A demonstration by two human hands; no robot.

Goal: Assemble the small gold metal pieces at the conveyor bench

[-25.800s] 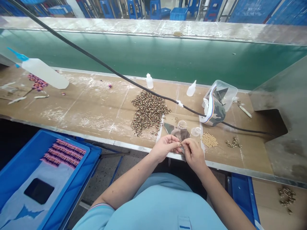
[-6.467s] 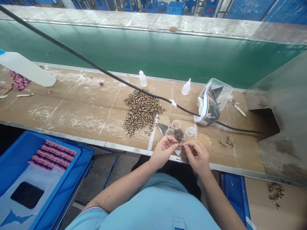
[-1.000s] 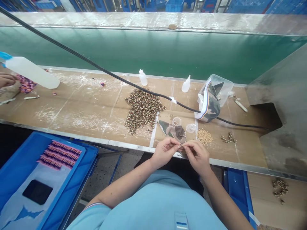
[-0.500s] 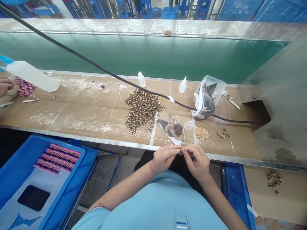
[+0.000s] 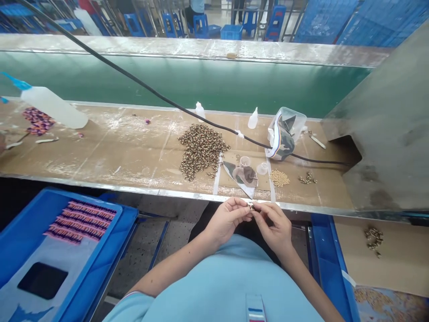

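Metal bead (image 5: 250, 206) pinched between left hand (image 5: 228, 220) and right hand (image 5: 273, 227) fingers.

The left hand (image 5: 228, 222) and right hand (image 5: 273, 227) pinch a tiny brass-coloured piece (image 5: 251, 206) at the surface's (image 5: 100, 156) near edge, just beside a camouflage fabric scrap (image 5: 240, 174).

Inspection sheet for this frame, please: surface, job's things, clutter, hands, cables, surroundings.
surface: brown cardboard-covered bench, whitish marks, metal front edge.
job's things: small metal piece; heap of brass beads on the bench.
clutter: plastic box holding camouflage cloth; squeeze bottle.
hands: left hand and right hand pinch the piece together.
cables: black cable crosses the bench, taped at one spot.
surroundings: green panel, blue crate, distant blue stools.
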